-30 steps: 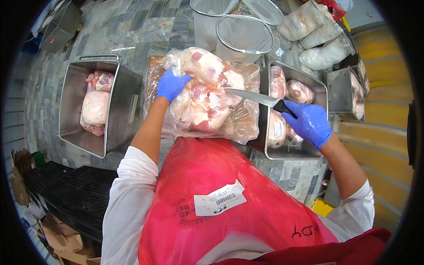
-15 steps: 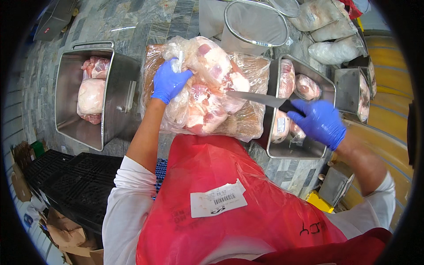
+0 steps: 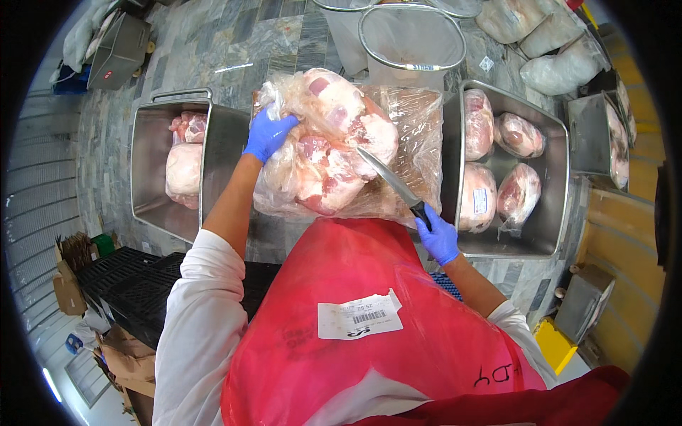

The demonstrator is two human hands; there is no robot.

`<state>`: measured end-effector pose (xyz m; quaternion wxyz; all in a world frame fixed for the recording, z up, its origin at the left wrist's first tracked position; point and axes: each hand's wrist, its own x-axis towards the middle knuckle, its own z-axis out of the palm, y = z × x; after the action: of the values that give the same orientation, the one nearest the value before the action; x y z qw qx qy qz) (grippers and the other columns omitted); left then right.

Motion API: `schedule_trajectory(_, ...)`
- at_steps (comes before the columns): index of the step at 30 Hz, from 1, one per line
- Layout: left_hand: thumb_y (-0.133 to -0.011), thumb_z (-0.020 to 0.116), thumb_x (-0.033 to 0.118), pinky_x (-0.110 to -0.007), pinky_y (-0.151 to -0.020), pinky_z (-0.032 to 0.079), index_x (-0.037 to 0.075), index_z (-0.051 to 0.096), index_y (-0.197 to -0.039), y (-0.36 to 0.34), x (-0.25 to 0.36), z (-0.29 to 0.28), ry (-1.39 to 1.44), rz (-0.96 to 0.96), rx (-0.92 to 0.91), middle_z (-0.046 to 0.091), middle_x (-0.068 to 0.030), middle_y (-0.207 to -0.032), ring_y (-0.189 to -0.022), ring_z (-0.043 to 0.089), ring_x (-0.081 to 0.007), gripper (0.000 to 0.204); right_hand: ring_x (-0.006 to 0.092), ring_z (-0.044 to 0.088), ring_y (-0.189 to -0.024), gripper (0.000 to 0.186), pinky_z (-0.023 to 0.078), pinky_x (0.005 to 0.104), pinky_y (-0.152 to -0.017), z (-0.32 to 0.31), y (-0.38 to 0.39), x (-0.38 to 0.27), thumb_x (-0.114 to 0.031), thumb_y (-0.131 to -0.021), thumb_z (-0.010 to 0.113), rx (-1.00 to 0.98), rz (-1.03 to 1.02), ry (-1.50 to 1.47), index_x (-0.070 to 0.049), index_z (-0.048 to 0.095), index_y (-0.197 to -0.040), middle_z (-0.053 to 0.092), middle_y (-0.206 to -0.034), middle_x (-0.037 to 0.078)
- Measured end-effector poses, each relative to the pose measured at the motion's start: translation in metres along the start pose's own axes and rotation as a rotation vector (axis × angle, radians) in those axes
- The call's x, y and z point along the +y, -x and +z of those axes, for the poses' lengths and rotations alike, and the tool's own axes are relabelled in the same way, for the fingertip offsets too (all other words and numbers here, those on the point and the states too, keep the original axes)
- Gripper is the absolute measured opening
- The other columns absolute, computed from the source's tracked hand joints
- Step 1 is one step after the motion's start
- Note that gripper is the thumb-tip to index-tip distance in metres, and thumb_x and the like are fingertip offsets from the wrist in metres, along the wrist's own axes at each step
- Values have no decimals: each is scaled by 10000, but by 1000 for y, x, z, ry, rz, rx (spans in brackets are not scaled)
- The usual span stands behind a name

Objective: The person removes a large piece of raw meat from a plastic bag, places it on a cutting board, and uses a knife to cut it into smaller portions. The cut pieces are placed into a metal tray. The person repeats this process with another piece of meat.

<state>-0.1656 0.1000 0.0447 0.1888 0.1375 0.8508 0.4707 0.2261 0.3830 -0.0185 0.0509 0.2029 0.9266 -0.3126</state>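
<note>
Large pale-pink cuts of raw meat (image 3: 330, 160) lie in an opened clear plastic bag (image 3: 275, 177) on a brown, plastic-covered surface (image 3: 419, 135) in front of me. My left hand (image 3: 270, 135), in a blue glove, is closed on the gathered bag at the meat's left side. In my right hand (image 3: 440, 238), also gloved in blue, is the black handle of a long knife (image 3: 391, 177). Its blade slants up and left, and the tip is at the meat's right side; whether it touches cannot be told.
A steel tub (image 3: 142, 177) with unwrapped meat stands on the left. Another steel tub (image 3: 561, 206) on the right holds several wrapped pieces. Clear bins (image 3: 412, 35) with metal rims stand beyond. Black pallets (image 3: 128, 284) lie at lower left, and bagged meat (image 3: 561, 71) at far right.
My right hand has swung down and nearer to me with the knife, turning the blade from nearly level to slanted. My left hand still grips the bag. The whole view has shifted slightly.
</note>
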Motion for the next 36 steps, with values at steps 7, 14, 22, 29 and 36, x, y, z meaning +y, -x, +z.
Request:
schedule_trajectory(7, -801, 779, 292, -369, -880, 515, 1, 670, -1185, 14, -21, 19, 94, 36, 123, 718, -138, -1086, -976, 672, -244, 495, 302, 727, -937, 467, 548, 384, -815, -100, 19, -37, -308, -942, 686, -121, 142, -257, -95, 591, -1347, 724, -996, 205)
schedule_trajectory(14, -778, 785, 390, -419, -864, 530, 6, 670, -1182, 38, -18, 24, -22, -95, 195, 725, -188, -1074, -982, 699, -311, 569, 367, 692, -871, 456, 548, 445, -757, -168, 14, -117, -286, -939, 665, -67, -220, 84, -189, 595, -1379, 703, -918, 193)
schedule_trajectory(22, -745, 791, 435, -446, -886, 530, 21, 700, -1096, 41, -19, 22, -42, -74, 277, 701, -238, -1080, -992, 680, -394, 550, 389, 663, -719, 353, 529, 505, -641, -217, -45, -210, -312, -954, 604, -219, -382, 547, -224, 649, -1293, 685, -801, 173)
schedule_trajectory(29, -726, 815, 318, -415, -861, 525, 0, 666, -1082, 35, -58, 60, 491, -16, 353, 668, -228, -1043, -945, 655, -375, 499, 395, 651, -691, 317, 531, 495, -653, -238, -100, -275, -313, -947, 607, -414, -372, 684, -255, 680, -1250, 674, -753, 164)
schedule_trajectory(36, -744, 794, 286, -444, -846, 519, 7, 665, -1070, 52, -31, 52, 215, -123, 451, 677, -220, -1026, -933, 661, -375, 449, 401, 633, -643, 395, 517, 498, -591, -219, -111, -278, -291, -949, 624, -447, -389, 778, -256, 623, -1342, 643, -721, 186)
